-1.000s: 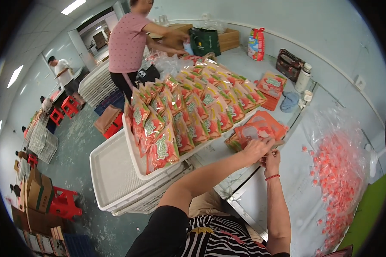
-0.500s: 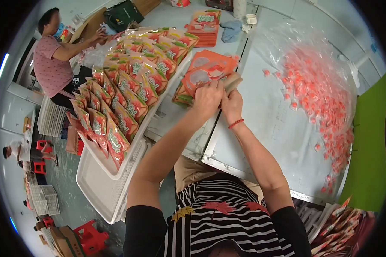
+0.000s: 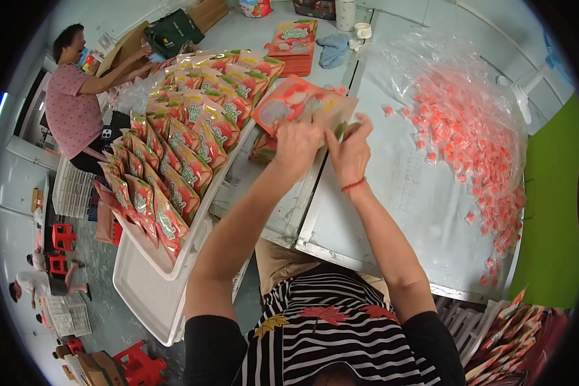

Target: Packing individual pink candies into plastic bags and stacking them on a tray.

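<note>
My left hand (image 3: 297, 143) is closed on the lower edge of a flat orange-and-red candy pouch (image 3: 275, 109), which is tilted up over the table seam. Beside it, my right hand (image 3: 352, 154), with a red bead bracelet at the wrist, is at the pouch's right edge. Its thumb and fingers are apart and the fingertips are smeared by motion; whether they touch the pouch is hard to see. Under my left hand, partly hidden, lies another pouch (image 3: 262, 148). Loose pink wrapped candies (image 3: 453, 128) spill from a clear plastic bag (image 3: 405, 55) to the right.
A white tray (image 3: 167, 265) full of filled pouches (image 3: 193, 167) stands on the left. Behind my hands are a stack of red pouches (image 3: 293, 48), a blue cloth (image 3: 333, 51) and a white cup (image 3: 363, 31). A co-worker in pink (image 3: 76, 103) works at the far left.
The pouch in my left hand has been raised and spread from the fanned pouches. My right hand's fingers have moved apart and upward at its edge. The whole view has shifted slightly.
</note>
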`<action>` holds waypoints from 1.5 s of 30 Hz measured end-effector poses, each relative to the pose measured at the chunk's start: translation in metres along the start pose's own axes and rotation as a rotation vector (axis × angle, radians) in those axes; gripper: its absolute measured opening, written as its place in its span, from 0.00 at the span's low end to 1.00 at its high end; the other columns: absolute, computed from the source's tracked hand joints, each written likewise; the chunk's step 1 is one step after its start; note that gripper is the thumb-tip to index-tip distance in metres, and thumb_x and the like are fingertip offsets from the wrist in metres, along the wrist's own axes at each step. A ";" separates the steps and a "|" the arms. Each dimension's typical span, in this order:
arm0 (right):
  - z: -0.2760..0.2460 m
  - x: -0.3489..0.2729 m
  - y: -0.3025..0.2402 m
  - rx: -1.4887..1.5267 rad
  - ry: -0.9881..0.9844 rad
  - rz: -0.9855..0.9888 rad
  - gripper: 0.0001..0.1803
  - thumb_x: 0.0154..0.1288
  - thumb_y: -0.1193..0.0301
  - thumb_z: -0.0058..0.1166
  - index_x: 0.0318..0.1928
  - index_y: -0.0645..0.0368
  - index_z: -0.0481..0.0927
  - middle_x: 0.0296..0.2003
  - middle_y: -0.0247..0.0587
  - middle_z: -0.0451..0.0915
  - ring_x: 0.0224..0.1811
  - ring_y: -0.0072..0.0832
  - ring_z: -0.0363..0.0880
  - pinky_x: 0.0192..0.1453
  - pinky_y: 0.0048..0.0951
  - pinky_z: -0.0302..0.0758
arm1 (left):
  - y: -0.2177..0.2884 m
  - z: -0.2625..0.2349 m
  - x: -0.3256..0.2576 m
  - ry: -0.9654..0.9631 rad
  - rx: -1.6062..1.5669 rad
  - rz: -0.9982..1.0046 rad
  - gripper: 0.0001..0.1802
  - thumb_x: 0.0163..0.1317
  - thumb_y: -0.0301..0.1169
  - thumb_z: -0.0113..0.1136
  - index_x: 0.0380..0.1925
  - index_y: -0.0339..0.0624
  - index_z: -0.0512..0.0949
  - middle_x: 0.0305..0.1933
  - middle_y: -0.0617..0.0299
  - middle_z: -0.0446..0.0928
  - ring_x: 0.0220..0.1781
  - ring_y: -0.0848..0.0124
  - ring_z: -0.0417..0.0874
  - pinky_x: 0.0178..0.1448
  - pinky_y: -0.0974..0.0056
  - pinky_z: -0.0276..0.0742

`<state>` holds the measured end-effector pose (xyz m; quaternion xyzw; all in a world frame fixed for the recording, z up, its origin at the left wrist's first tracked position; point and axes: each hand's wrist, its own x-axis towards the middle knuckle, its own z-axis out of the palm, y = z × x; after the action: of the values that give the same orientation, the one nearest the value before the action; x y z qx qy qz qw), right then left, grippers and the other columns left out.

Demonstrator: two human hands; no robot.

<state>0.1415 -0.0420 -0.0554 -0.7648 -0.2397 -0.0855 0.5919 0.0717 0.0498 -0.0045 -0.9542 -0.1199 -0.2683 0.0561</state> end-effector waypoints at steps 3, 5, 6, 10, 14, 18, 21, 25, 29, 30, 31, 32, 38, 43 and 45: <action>-0.008 -0.019 0.020 -0.173 -0.106 -0.283 0.19 0.59 0.66 0.59 0.45 0.64 0.69 0.22 0.44 0.76 0.20 0.43 0.78 0.25 0.40 0.73 | 0.018 0.012 -0.006 0.095 -0.100 0.029 0.13 0.49 0.25 0.59 0.36 0.38 0.71 0.30 0.52 0.76 0.25 0.58 0.83 0.24 0.59 0.78; -0.014 -0.022 0.035 -0.377 -0.349 -0.393 0.09 0.63 0.69 0.55 0.37 0.62 0.74 0.22 0.41 0.78 0.19 0.38 0.78 0.22 0.39 0.71 | 0.030 0.011 -0.008 0.075 -0.145 0.087 0.12 0.48 0.24 0.58 0.35 0.37 0.71 0.30 0.53 0.74 0.24 0.59 0.82 0.23 0.60 0.78; -0.022 -0.012 0.040 -0.381 -0.339 -0.399 0.09 0.63 0.69 0.55 0.37 0.62 0.74 0.22 0.41 0.78 0.19 0.38 0.78 0.22 0.39 0.71 | 0.037 0.011 -0.012 0.120 -0.120 0.125 0.13 0.49 0.23 0.58 0.37 0.37 0.71 0.29 0.54 0.74 0.25 0.60 0.82 0.23 0.61 0.78; -0.054 0.007 0.038 0.888 -0.675 0.860 0.09 0.68 0.71 0.46 0.38 0.64 0.76 0.32 0.39 0.81 0.27 0.30 0.80 0.30 0.36 0.77 | 0.056 0.008 -0.028 0.109 -0.295 0.094 0.19 0.50 0.21 0.58 0.46 0.36 0.74 0.32 0.50 0.78 0.28 0.57 0.83 0.26 0.58 0.79; -0.082 -0.010 0.026 1.499 -0.588 0.898 0.17 0.71 0.72 0.42 0.57 0.65 0.69 0.53 0.44 0.75 0.54 0.28 0.75 0.57 0.30 0.75 | 0.081 0.005 -0.033 0.130 -0.340 0.137 0.19 0.50 0.23 0.57 0.46 0.36 0.72 0.30 0.54 0.74 0.28 0.60 0.81 0.25 0.61 0.79; -0.096 -0.010 0.042 1.458 -0.707 0.921 0.18 0.71 0.72 0.44 0.60 0.61 0.68 0.55 0.41 0.74 0.55 0.31 0.74 0.58 0.33 0.74 | 0.104 0.003 -0.042 -0.029 -0.349 0.218 0.22 0.46 0.21 0.57 0.46 0.35 0.73 0.31 0.54 0.74 0.31 0.60 0.81 0.27 0.62 0.79; -0.093 -0.018 0.063 1.441 -0.646 0.901 0.18 0.69 0.72 0.46 0.58 0.60 0.69 0.53 0.41 0.75 0.53 0.32 0.75 0.57 0.34 0.75 | 0.112 0.000 -0.047 0.047 -0.433 0.244 0.25 0.46 0.20 0.57 0.49 0.34 0.72 0.32 0.53 0.75 0.32 0.60 0.81 0.28 0.63 0.79; -0.092 -0.038 0.081 1.780 -0.693 0.610 0.17 0.69 0.71 0.46 0.57 0.61 0.71 0.50 0.43 0.77 0.51 0.33 0.77 0.56 0.34 0.77 | 0.126 0.000 -0.058 0.092 -0.520 0.315 0.26 0.45 0.21 0.59 0.50 0.33 0.72 0.31 0.56 0.76 0.29 0.60 0.80 0.29 0.62 0.79; -0.120 -0.014 0.022 1.198 -0.612 0.835 0.21 0.72 0.66 0.38 0.62 0.59 0.66 0.56 0.45 0.74 0.54 0.36 0.75 0.57 0.41 0.76 | 0.120 -0.026 -0.047 -0.089 -0.727 0.356 0.42 0.37 0.37 0.71 0.56 0.33 0.68 0.51 0.46 0.72 0.50 0.51 0.75 0.51 0.53 0.74; -0.116 -0.017 0.035 1.356 -0.739 0.677 0.23 0.72 0.64 0.39 0.64 0.59 0.63 0.60 0.45 0.70 0.60 0.37 0.72 0.63 0.43 0.72 | 0.116 -0.031 -0.044 -0.061 -0.727 0.350 0.49 0.33 0.43 0.73 0.58 0.33 0.66 0.60 0.43 0.67 0.60 0.46 0.70 0.61 0.47 0.68; -0.119 -0.020 0.046 1.352 -0.726 0.677 0.23 0.72 0.64 0.39 0.64 0.59 0.63 0.60 0.45 0.70 0.60 0.37 0.72 0.63 0.43 0.72 | 0.111 -0.030 -0.043 -0.063 -0.737 0.358 0.49 0.33 0.43 0.73 0.58 0.33 0.66 0.60 0.43 0.67 0.60 0.46 0.70 0.61 0.47 0.68; -0.119 -0.022 0.046 1.125 -0.788 0.305 0.24 0.72 0.64 0.39 0.65 0.60 0.62 0.61 0.44 0.68 0.61 0.38 0.70 0.65 0.43 0.69 | 0.104 -0.027 -0.045 -0.187 -0.603 0.389 0.53 0.30 0.47 0.74 0.59 0.32 0.65 0.64 0.42 0.61 0.65 0.43 0.62 0.65 0.42 0.59; -0.101 -0.058 0.056 1.189 -0.773 0.695 0.22 0.72 0.65 0.42 0.63 0.58 0.64 0.59 0.41 0.69 0.61 0.29 0.69 0.64 0.31 0.68 | 0.098 -0.012 -0.058 -0.236 -0.518 0.481 0.52 0.33 0.49 0.74 0.58 0.33 0.64 0.65 0.41 0.59 0.63 0.40 0.61 0.64 0.39 0.57; -0.076 -0.077 0.175 0.928 -0.881 0.237 0.18 0.72 0.68 0.41 0.59 0.59 0.68 0.55 0.43 0.73 0.56 0.27 0.72 0.60 0.29 0.71 | 0.108 0.004 -0.052 -0.222 -0.577 0.362 0.46 0.37 0.42 0.73 0.58 0.35 0.66 0.59 0.48 0.65 0.53 0.49 0.70 0.59 0.50 0.65; -0.089 -0.049 0.133 -0.086 -1.337 -0.042 0.16 0.71 0.69 0.45 0.55 0.62 0.71 0.52 0.43 0.75 0.53 0.27 0.74 0.58 0.28 0.71 | 0.098 0.003 -0.059 -0.196 -0.539 0.353 0.42 0.40 0.34 0.70 0.58 0.36 0.66 0.54 0.50 0.69 0.51 0.55 0.71 0.58 0.52 0.63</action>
<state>0.1746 -0.1639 -0.1649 -0.6714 -0.5659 0.3859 0.2829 0.0499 -0.0559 -0.0427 -0.9620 0.1178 -0.1833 -0.1644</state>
